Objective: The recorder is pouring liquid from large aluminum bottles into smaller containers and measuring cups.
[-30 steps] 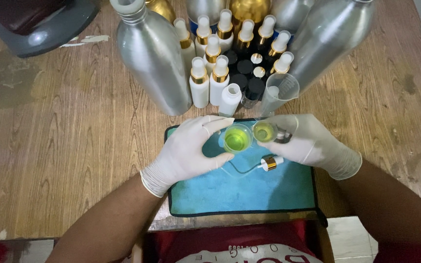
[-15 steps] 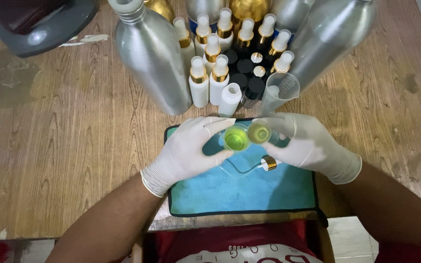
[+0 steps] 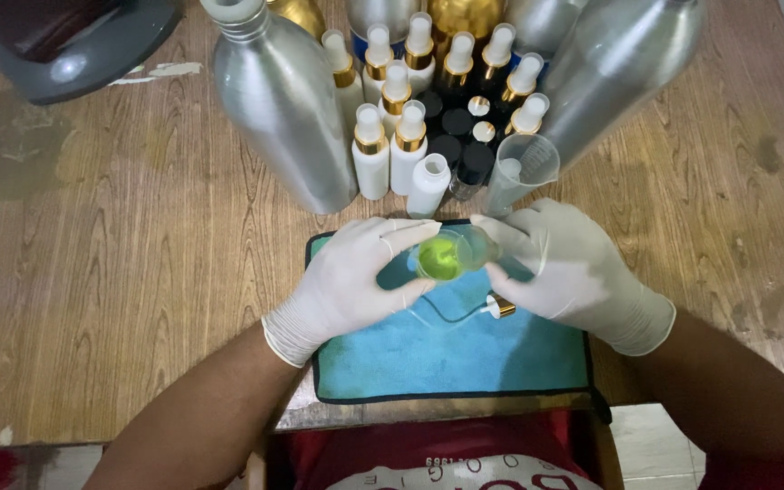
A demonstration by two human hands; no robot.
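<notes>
Both hands meet over the blue cloth (image 3: 451, 363) that lies at the table's near edge, just above my red shirt (image 3: 428, 454). Gloved in white, my left hand (image 3: 356, 277) curls around a small clear cup (image 3: 437, 257) of green liquid, thumb below and fingers above its rim, so it is pinched from the side. My right hand (image 3: 564, 263) presses in from the other side, fingers closed on a second clear vessel (image 3: 478, 245) tipped against the cup's mouth; what kind it is I cannot tell, since my fingers hide most of it. Cup and vessel touch each other, held above the cloth's far half.

Beneath them on the cloth lies a pump head (image 3: 499, 308) with a gold collar and a thin tube trailing to the left.

Just past the cloth stands a clear measuring cup (image 3: 521, 172), and beside it an open white bottle (image 3: 428, 184). Behind those is a cluster of small white bottles (image 3: 390, 136) with gold collars and white caps, mixed with dark ones (image 3: 457, 127). Two big silver bottles flank the cluster, one on the left (image 3: 279, 109) and one leaning on the right (image 3: 619, 73). At the far left corner of the wooden table (image 3: 102, 254) sits a grey tray (image 3: 74, 54).
</notes>
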